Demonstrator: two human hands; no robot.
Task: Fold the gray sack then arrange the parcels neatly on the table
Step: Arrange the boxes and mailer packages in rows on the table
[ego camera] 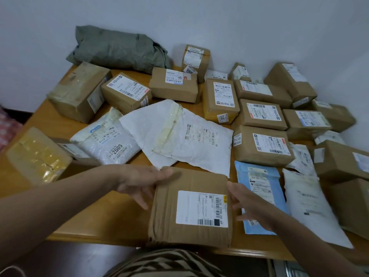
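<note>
Brown parcel [191, 208], left hand [139, 182] and right hand [247, 202] flanking, straight fingers [138, 197] touching sides

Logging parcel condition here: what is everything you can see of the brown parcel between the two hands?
The brown parcel is a flat, creased, taped cardboard box with a white barcode label on top. It lies at the near edge of the table. The left hand touches its far left corner, the right hand its right side.
</note>
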